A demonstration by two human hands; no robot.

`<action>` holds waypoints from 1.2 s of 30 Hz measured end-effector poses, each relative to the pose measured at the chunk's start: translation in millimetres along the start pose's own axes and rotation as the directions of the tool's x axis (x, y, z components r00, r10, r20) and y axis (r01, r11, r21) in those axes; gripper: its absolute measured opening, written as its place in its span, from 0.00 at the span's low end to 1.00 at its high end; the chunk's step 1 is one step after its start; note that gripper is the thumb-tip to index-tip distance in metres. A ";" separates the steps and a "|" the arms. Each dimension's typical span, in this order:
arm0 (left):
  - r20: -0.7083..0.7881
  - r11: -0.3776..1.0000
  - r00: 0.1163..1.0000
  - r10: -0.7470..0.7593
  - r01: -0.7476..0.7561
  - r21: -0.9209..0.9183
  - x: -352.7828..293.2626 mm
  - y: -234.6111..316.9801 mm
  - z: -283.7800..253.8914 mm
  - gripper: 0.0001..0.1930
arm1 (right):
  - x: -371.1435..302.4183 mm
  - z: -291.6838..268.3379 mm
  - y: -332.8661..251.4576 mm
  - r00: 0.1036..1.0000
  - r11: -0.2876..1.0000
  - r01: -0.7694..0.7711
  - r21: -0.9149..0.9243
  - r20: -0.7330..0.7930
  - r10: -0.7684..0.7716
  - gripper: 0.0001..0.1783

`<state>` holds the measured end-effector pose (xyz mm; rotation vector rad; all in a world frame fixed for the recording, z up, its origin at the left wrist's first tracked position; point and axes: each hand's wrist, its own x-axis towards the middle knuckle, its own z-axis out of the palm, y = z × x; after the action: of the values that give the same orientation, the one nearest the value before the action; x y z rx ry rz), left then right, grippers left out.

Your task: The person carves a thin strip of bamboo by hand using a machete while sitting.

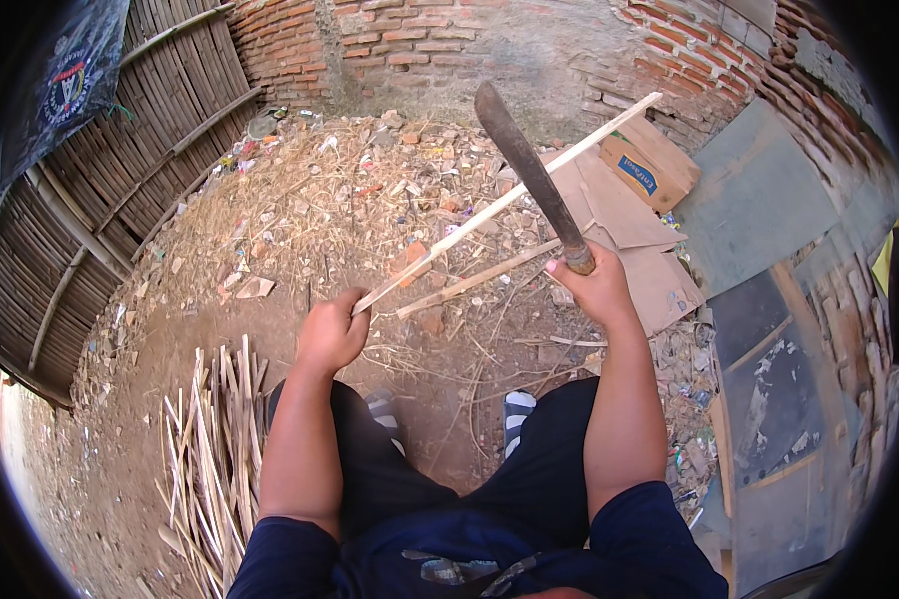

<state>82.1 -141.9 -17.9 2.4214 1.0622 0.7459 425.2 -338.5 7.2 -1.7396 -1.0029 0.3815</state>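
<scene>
With the bamboo strip (499, 203) gripped in the left hand (332, 334) toward 2 o'clock, the machete (529, 170), clasped in the right hand (594, 290), is best drawn shallowly, away from fingers.

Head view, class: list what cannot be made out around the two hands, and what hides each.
- Machete handle: hidden inside the right hand.
- Near end of the long bamboo strip: covered by the left hand.
- Feet: only the two striped sandals show; the legs hide the rest.
- Pile of bamboo strips: its lower end runs into the dark fisheye rim.
</scene>
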 end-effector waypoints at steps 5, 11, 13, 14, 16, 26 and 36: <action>0.012 0.999 0.999 -0.042 0.042 0.029 0.5 8.1 6.9 0.15 | -8.8 21.9 -18.2 0.991 0.986 0.030 -0.162 0.135 -0.008 0.24; -0.067 0.995 0.996 -0.055 0.061 0.085 1.0 6.9 11.3 0.15 | -8.7 19.0 -19.2 0.990 0.984 0.056 -0.170 0.139 -0.032 0.23; -0.082 0.993 0.995 -0.059 0.067 0.098 0.7 7.3 9.1 0.15 | -4.2 12.4 -9.8 0.996 0.999 0.004 -0.049 0.088 0.000 0.22; -0.085 0.994 0.995 -0.058 0.065 0.090 1.0 5.9 9.1 0.14 | -2.5 10.3 -6.5 0.998 1.000 -0.025 0.009 0.056 0.025 0.21; -0.089 0.996 0.995 -0.053 0.060 0.073 0.9 3.7 10.0 0.14 | -0.8 10.0 -2.2 0.998 0.995 -0.050 0.082 0.046 0.047 0.20; 0.155 0.994 0.988 -0.026 0.041 -0.098 0.5 -5.5 13.9 0.14 | -14.8 53.9 -30.8 0.945 0.914 0.243 -0.325 0.291 -0.148 0.24; 0.101 0.994 0.994 -0.038 0.047 -0.094 1.0 -12.8 14.5 0.15 | -1.0 20.2 -9.2 0.978 0.964 0.140 -0.226 -0.120 -0.170 0.18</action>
<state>84.4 -135.0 -35.8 2.3218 1.0127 0.6400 407.0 -325.7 7.0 -1.8375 -1.1034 0.0502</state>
